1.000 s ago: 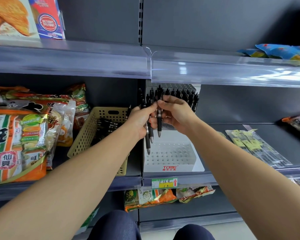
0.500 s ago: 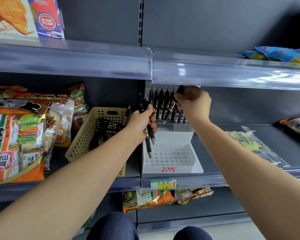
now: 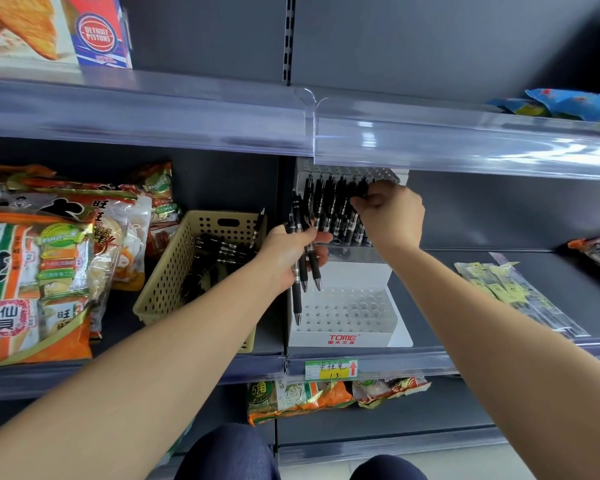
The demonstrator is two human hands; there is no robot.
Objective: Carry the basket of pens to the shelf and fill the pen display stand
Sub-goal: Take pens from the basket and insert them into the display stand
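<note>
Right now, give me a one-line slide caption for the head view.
Left hand grips spare pens while right hand pinches a pen in the stand's upper row, basket alongside.

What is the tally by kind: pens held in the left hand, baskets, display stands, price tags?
Pens in left hand: 3 visible
Basket: 1
Display stand: 1
Price tag: 1
Total: 6
</note>
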